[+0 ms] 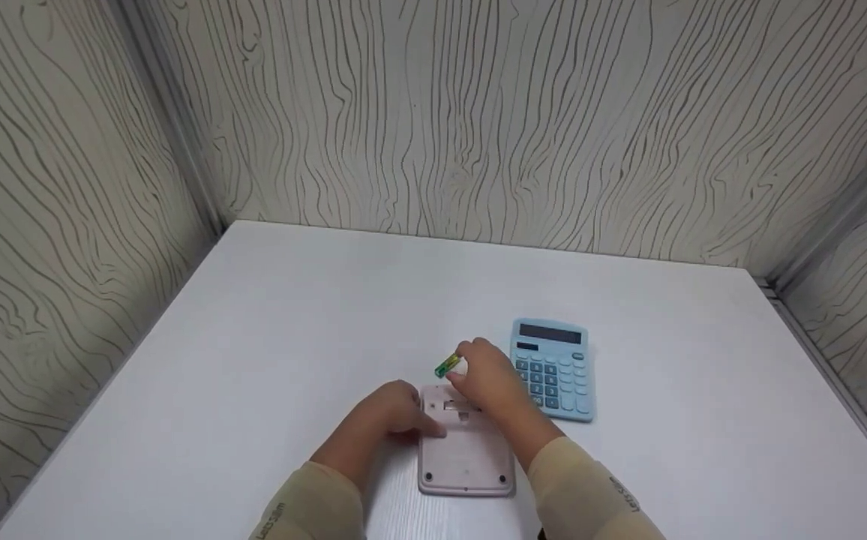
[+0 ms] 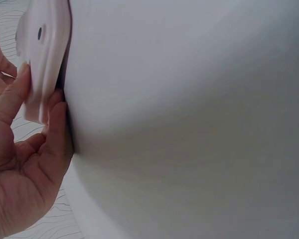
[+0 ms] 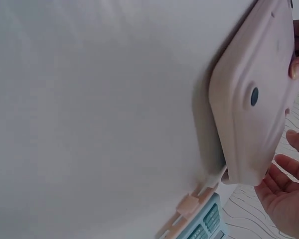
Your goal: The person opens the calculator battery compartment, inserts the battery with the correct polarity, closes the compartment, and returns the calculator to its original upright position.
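Note:
A pink calculator (image 1: 466, 457) lies face down on the white table, with an uncovered battery slot (image 1: 452, 406) near its far end. My left hand (image 1: 396, 409) grips its left edge, thumb on the back and fingers down the side. In the left wrist view, the left hand (image 2: 27, 159) has its fingertips under the rim of the pink calculator (image 2: 52, 55). Just above the far end, my right hand (image 1: 490, 375) pinches a green and yellow battery (image 1: 446, 366) by one end, tilted. The right wrist view hides that battery.
A light blue calculator (image 1: 553, 367) lies face up to the right of the pink one, partly behind the right forearm. Beside it in the right wrist view is a peach-coloured piece (image 3: 188, 205) with a tab. The wood-grain wall panel (image 1: 433, 127) stands behind the white table (image 1: 291, 300).

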Motion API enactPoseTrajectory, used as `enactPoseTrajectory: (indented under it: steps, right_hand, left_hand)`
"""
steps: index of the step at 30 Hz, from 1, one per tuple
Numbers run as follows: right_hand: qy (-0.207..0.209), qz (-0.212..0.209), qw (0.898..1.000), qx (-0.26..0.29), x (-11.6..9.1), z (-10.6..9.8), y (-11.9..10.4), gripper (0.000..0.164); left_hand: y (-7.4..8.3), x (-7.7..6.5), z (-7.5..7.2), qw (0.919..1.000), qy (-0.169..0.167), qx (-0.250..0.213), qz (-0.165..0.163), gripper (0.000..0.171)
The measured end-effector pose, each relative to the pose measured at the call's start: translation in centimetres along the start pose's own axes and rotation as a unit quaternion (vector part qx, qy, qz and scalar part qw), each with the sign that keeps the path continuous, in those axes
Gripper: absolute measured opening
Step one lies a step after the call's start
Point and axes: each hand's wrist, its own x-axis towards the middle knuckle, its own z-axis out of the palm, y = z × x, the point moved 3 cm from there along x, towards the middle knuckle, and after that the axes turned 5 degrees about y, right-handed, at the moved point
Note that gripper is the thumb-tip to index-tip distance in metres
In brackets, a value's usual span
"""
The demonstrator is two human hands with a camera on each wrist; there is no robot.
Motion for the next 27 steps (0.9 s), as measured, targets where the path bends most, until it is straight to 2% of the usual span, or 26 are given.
enactPoseTrajectory:
  steps: [4, 9, 15, 27]
  right_hand:
    - [-0.003, 0.016, 1.000, 0.023, 0.3, 1.0, 0.0, 0.047]
    - [-0.005, 0.016, 1.000, 0.019, 0.7, 1.9, -0.2, 0.056]
    - [-0.018, 0.030, 0.999, 0.025, 0.8, 2.7, -0.4, 0.066]
    - [-0.023, 0.017, 0.999, -0.027, 1.4, 3.4, -1.1, 0.041]
  left_hand:
    - [0.0, -0.1, 0.0, 0.9999, -0.003, 0.007, 0.009, 0.049]
    - [-0.1, 0.2, 0.0, 0.9999, -0.008, 0.007, 0.005, 0.052]
    - [0.0, 0.0, -0.2, 0.9995, -0.005, 0.018, 0.025, 0.047]
    - [0.1, 0.0, -0.3, 0.9996, -0.004, 0.012, 0.024, 0.048]
